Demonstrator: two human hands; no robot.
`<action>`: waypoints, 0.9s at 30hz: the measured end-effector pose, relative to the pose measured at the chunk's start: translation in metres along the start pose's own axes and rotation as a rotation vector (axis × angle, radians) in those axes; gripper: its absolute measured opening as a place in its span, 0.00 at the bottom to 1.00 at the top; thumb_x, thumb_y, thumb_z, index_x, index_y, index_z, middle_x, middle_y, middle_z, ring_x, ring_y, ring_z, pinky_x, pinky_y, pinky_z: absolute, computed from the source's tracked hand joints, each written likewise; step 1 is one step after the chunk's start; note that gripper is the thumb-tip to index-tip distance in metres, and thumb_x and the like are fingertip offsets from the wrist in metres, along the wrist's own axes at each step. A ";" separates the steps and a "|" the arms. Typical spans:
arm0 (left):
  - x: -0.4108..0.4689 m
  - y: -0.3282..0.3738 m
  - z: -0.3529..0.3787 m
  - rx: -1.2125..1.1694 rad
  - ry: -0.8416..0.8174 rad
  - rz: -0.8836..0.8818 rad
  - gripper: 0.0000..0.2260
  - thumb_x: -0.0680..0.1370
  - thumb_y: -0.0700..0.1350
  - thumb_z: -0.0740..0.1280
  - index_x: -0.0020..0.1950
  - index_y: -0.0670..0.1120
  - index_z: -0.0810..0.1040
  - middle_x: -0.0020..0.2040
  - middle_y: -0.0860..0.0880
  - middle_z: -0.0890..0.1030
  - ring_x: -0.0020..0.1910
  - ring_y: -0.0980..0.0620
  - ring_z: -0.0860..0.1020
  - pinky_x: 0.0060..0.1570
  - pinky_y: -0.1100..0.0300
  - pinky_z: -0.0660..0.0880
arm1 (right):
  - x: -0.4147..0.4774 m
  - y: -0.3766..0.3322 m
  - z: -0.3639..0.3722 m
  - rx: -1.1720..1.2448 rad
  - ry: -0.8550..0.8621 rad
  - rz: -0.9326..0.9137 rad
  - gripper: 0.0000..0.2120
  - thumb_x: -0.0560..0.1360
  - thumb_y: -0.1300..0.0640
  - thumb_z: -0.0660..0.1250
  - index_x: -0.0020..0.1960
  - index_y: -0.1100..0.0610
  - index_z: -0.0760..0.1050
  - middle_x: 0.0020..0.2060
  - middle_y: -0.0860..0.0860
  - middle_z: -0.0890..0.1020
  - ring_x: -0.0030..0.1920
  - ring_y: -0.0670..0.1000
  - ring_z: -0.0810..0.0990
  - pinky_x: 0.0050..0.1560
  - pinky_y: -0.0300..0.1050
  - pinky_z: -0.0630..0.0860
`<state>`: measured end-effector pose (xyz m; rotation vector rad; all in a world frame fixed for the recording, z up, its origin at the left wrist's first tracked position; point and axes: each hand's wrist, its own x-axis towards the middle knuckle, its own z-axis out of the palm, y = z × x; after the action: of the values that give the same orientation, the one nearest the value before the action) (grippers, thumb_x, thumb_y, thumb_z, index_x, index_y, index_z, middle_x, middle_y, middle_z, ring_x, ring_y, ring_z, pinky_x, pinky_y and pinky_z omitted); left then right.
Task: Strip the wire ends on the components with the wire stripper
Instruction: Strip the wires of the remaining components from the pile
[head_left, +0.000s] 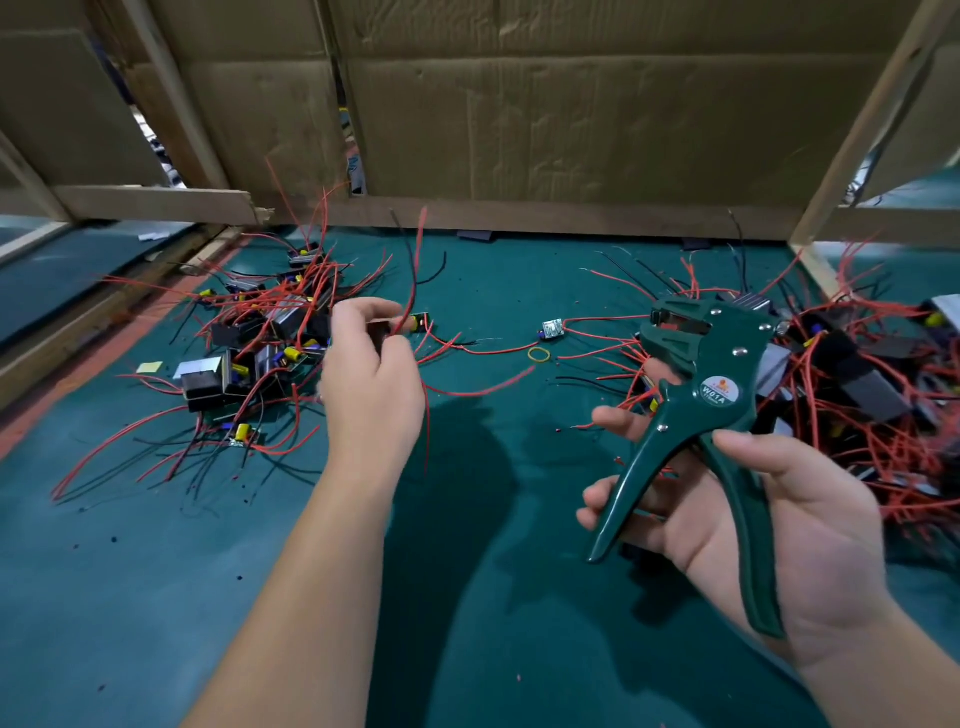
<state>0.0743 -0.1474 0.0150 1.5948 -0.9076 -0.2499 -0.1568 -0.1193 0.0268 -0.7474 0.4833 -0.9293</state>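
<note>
Head view — two hands hold one wire stripper, one component.

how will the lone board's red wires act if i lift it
Probably springy, not limp: the red wires on the small board hold gentle curves. It looks light, so tugging a wire would likely drag it.

Wire stripper: round sticker on green body near pivot. White letters on sticker's green band read "W01A". Finer line of print under it, too small to read. Orange-red emblem above band, brand not legible. Components on desk, cardboard behind: any lettering too small or blurred to tell.
</note>
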 end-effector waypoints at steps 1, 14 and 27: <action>-0.001 0.004 0.002 -0.143 -0.086 -0.039 0.10 0.76 0.34 0.58 0.46 0.50 0.71 0.40 0.55 0.80 0.39 0.59 0.75 0.42 0.64 0.68 | 0.000 0.000 0.000 0.002 0.001 0.002 0.47 0.51 0.52 0.79 0.69 0.53 0.70 0.59 0.66 0.78 0.39 0.67 0.81 0.43 0.65 0.78; -0.032 0.023 0.013 -0.430 -0.886 -0.156 0.15 0.72 0.56 0.60 0.38 0.45 0.73 0.29 0.56 0.75 0.28 0.58 0.72 0.30 0.61 0.77 | -0.001 -0.004 -0.002 0.099 -0.095 0.022 0.37 0.57 0.52 0.76 0.62 0.67 0.74 0.59 0.64 0.77 0.40 0.66 0.80 0.42 0.61 0.78; -0.033 0.020 0.012 -0.279 -0.965 -0.012 0.12 0.72 0.53 0.69 0.37 0.46 0.76 0.32 0.53 0.76 0.32 0.58 0.72 0.36 0.68 0.69 | 0.000 -0.006 -0.004 0.184 -0.289 -0.036 0.20 0.71 0.55 0.66 0.60 0.63 0.78 0.53 0.62 0.81 0.49 0.65 0.81 0.55 0.62 0.76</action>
<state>0.0366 -0.1333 0.0190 1.1813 -1.4996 -1.1657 -0.1623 -0.1229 0.0289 -0.7102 0.1292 -0.8683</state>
